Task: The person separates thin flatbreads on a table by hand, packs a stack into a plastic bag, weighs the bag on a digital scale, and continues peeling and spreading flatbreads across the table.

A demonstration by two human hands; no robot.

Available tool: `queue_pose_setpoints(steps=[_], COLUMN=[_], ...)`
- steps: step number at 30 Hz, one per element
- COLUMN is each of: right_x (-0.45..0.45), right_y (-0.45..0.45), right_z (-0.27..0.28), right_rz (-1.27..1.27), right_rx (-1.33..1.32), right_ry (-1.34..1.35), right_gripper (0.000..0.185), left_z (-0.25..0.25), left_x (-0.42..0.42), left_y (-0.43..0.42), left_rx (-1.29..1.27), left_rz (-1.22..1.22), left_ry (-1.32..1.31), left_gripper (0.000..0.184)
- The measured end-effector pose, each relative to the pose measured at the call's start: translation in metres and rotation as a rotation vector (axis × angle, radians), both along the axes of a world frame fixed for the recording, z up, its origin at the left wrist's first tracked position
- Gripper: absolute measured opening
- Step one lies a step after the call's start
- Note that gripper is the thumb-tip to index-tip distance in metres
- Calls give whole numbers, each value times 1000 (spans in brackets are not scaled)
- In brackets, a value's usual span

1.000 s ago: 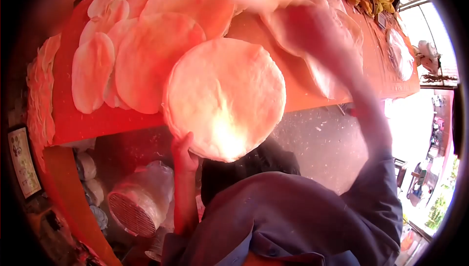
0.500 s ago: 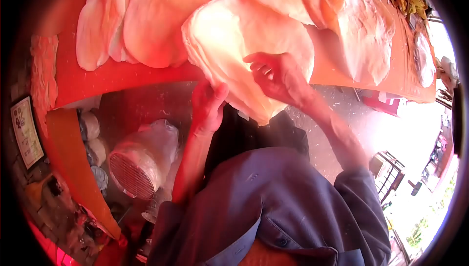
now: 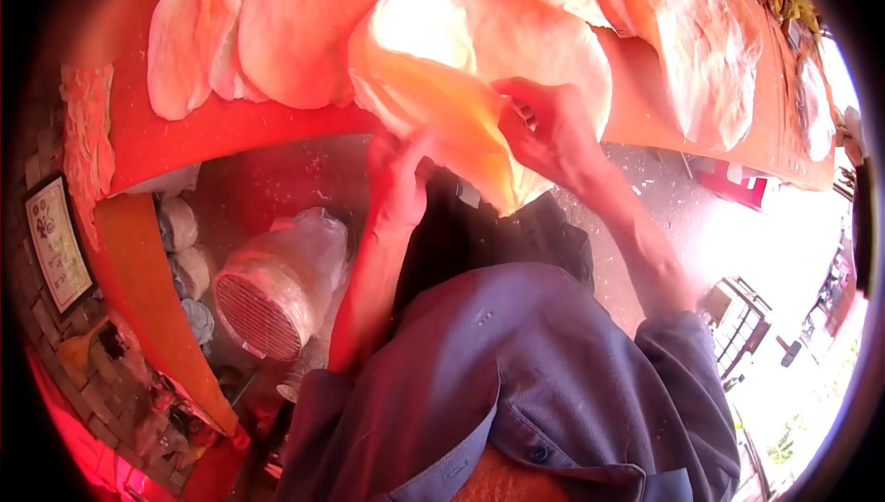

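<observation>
A large, thin, pale oval sheet overhangs the front edge of the orange-red table. It is brightly lit, glows yellow where light passes through it, and its kind is unclear. My left hand is closed on its lower left edge, with the fingertips partly hidden. With curled fingers, my right hand pinches a raised fold near the middle of the sheet. Below the hands, the sheet's lower tip hangs over the dark cloth at my lap.
Similar pale sheets lie overlapping across the table, with more on the right. Beneath the table, a plastic-wrapped round fan-like object stands on the floor. A framed certificate is at far left, and a wire rack at right.
The left part of the sheet has been lifted and folded over toward the right, showing more yellow glow. My right hand has shifted slightly right and now pinches the fold. The view has moved slightly.
</observation>
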State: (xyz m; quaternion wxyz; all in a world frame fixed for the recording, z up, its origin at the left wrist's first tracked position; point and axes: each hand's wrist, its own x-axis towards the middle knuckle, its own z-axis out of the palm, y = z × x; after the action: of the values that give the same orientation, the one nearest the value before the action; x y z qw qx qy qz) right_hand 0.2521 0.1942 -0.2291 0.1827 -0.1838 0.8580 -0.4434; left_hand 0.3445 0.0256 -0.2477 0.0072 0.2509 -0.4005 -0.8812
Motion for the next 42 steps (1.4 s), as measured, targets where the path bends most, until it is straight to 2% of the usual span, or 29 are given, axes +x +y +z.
queue_pose_setpoints(steps=[1, 2, 3, 4, 6, 8, 10, 12, 13, 16, 17, 19, 20, 21, 23, 24, 26, 28, 32, 34, 37, 39, 42], right_x=[5, 11, 17, 19, 18, 13, 8, 14, 13, -13, -30, -70, -79, -96, -98, -115, -141, -144, -147, -136, -122, -109, -74], right_y=[-5, -14, -21, -24, -31, -32, -35, -36, -35, -12, 8, 55, 69, 92, 90, 105, 129, 125, 124, 118, 108, 105, 100], right_z=[-1, 1, 0, -4, -14, -9, 1, 10, 17, 58, 58, 86, 97, 108, 172, 184, 202, 230, 276, 269, 215, 157, 63], right_rz=[-2, 20, 182, 336, 266, 238, 244, 267, 332, 255, 174, 153, -48, 4, -252, -193, -171, -221, -229, -209, -79, 51, 224], right_rx=[75, 192, 344, 514, 342, 289, 298, 143, 260, 389, 156, 136, -125, -150, 125, 128, 168, 153, 380, 480, 624, 722, 802], right_ry=[215, 366, 378, 389, 324, 328, 319, 408, 396, 357, 368, 522, 199, 147, 248, 285, 438, 603, 1037, 1121, 1043, 832, 358], right_gripper=[27, 18, 14, 11, 8, 7, 6, 5, 4, 4, 4, 7, 9, 10, 12, 17, 10, 9, 11, 11, 12, 13, 16], left_z=[-2, -5, -10, -16, -9, -8, -13, -19, -22, -15, -13, 2, 8, 10, 16, 21, 21, 12, 30, 37, 52, 68, 95], left_x=[0, -1, -1, 0, -3, 1, -1, 1, 5, 16, 24, 38, 39, 44, 51, 53, 61, 71, 63, 57, 51, 44, 25], left_y=[-1, -2, 0, -7, -3, -11, -7, -6, -10, -30, -41, -56, -63, -74, -86, -88, -100, -122, -130, -133, -136, -138, -135], left_rx=[-15, -29, -88, -81, 52, 148, 56, -34, -49, -54, -49, 27, 114, 200, 286, 268, 253, -4, -167, -225, -284, -303, -286], left_rz=[47, 86, 117, 41, 117, 87, 77, 75, 53, -1, 39, 74, 55, 61, 67, 79, 87, 147, 137, 148, 160, 153, 126], left_ry=[-39, -74, -106, -130, -147, -139, -111, -81, -71, -55, -49, -12, 78, 88, 103, 148, 198, 237, 223, 210, 175, 157, 113], left_gripper=[42, 43, 46, 46, 44, 50, 53, 56, 57, 59, 57, 58, 60, 60, 59, 61, 62, 66, 63, 63, 63, 63, 63])
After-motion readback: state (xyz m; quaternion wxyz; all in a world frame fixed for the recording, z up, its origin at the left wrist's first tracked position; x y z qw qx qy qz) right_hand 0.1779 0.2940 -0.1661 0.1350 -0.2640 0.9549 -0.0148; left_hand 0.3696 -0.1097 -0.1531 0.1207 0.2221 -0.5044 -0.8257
